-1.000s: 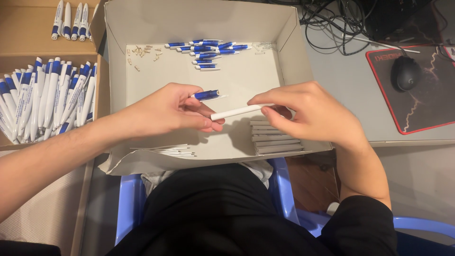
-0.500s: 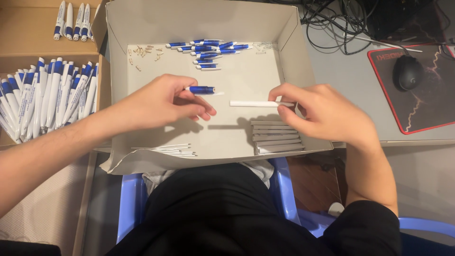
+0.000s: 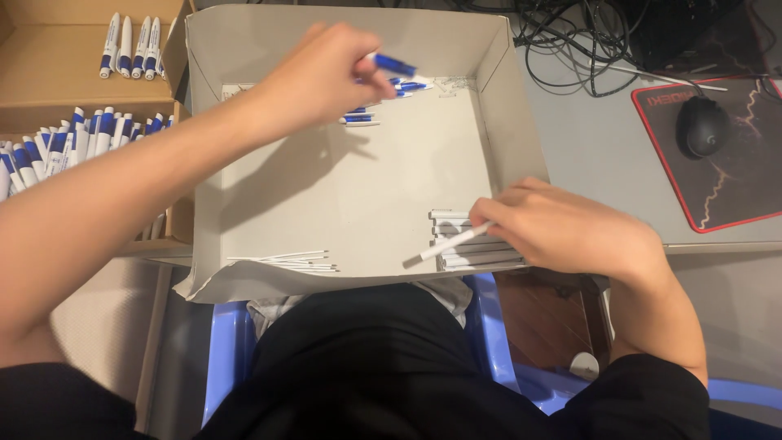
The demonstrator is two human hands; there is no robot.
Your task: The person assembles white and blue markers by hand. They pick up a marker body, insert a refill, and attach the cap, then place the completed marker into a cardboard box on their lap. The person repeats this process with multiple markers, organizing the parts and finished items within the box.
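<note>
My left hand (image 3: 322, 75) reaches to the far side of the grey cardboard tray (image 3: 350, 191) and pinches a blue pen cap (image 3: 394, 64) just above a pile of blue caps (image 3: 383, 98). My right hand (image 3: 562, 228) rests at the tray's near right corner, holding a white pen barrel (image 3: 452, 242) tilted over a stack of white barrels (image 3: 476, 253). A small bundle of thin white refills (image 3: 289, 261) lies at the tray's near left.
Brown boxes on the left hold several assembled blue-and-white pens (image 3: 61, 147) and a short row of pens (image 3: 130, 45). A black mouse (image 3: 702, 126) sits on a dark mouse pad (image 3: 733, 155) at the right, with tangled cables (image 3: 586, 33) behind. A blue chair (image 3: 497, 342) is below.
My left hand has carried the blue cap from the tray's middle to the far pile. My right hand has dropped with the white barrel to the stack at the near right.
</note>
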